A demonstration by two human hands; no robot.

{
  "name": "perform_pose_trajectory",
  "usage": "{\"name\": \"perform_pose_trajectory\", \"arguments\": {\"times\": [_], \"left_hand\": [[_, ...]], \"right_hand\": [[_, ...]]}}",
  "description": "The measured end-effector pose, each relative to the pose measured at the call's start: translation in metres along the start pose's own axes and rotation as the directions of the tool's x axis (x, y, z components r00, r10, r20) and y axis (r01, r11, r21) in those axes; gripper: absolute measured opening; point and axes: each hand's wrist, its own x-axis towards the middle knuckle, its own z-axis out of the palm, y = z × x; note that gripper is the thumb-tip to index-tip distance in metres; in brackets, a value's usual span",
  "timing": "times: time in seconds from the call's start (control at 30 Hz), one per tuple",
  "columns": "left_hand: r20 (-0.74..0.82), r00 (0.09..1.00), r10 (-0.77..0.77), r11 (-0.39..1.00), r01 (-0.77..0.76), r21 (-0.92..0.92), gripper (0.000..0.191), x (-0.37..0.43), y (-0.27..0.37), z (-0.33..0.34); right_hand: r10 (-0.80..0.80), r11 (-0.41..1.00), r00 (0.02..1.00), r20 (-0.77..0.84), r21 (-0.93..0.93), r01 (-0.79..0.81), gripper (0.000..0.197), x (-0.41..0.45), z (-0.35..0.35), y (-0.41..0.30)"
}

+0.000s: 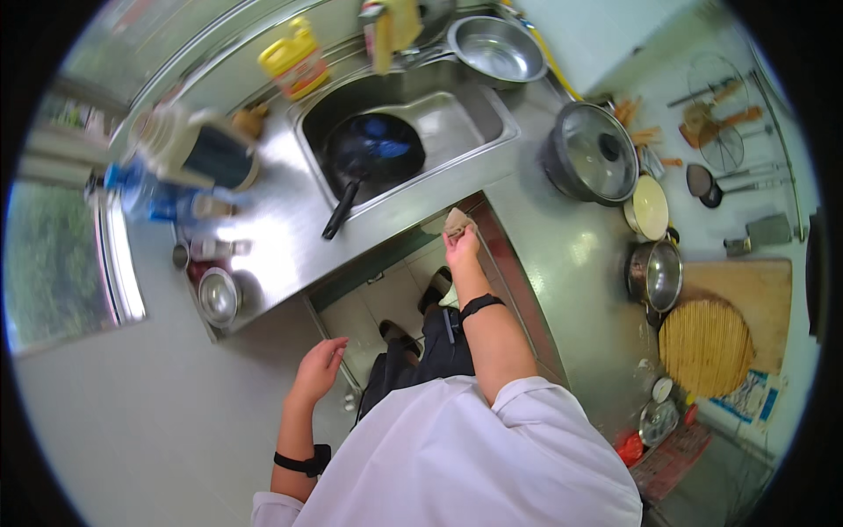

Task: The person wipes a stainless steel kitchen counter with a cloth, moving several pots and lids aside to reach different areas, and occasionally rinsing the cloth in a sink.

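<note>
Folded in my right hand is a light brown cloth, held just before the counter's inner corner. My left hand hangs low at my left side with nothing in it, its fingers loosely apart. Ahead of me, a black frying pan rests in the stainless steel sink. Its black handle reaches out over the sink's front rim. A steel basin sits at the sink's far right corner.
Along the right counter stand a lidded pot, a cream bowl, a saucepan and a round slatted mat. Utensils hang on the right wall. A yellow jug, a large plastic container and a metal bowl occupy the left.
</note>
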Motion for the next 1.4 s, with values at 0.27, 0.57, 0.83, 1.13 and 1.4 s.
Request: {"name": "perform_pose_trajectory", "arguments": {"times": [0.27, 0.57, 0.83, 1.13, 1.4], "left_hand": [[0.286, 0.933, 0.217, 0.960, -0.258, 0.114, 0.017, 0.097, 0.083, 0.010], [0.556, 0.757, 0.342, 0.830, -0.521, 0.200, 0.017, 0.141, 0.117, 0.020], [0.662, 0.595, 0.455, 0.708, -0.693, 0.136, 0.019, 0.162, 0.128, 0.021], [0.632, 0.581, 0.513, 0.694, -0.714, 0.093, 0.019, 0.159, 0.105, -0.006], [0.666, 0.555, 0.498, 0.636, -0.756, 0.155, 0.017, 0.145, 0.121, 0.000]], "right_hand": [[0.069, 0.570, 0.998, -0.002, 0.821, -0.038, 0.028, 0.057, -0.002, -0.020], [0.212, 0.049, 0.975, 0.073, 0.995, -0.085, 0.030, 0.066, 0.001, -0.040], [0.116, -0.178, 0.990, -0.085, 0.978, 0.104, 0.031, 0.053, -0.046, -0.045], [-0.019, -0.286, 0.967, -0.255, 0.928, 0.239, 0.031, 0.009, -0.147, -0.054], [-0.061, 0.224, 0.825, -0.561, 0.798, 0.559, 0.029, 0.000, -0.259, -0.048]]}}
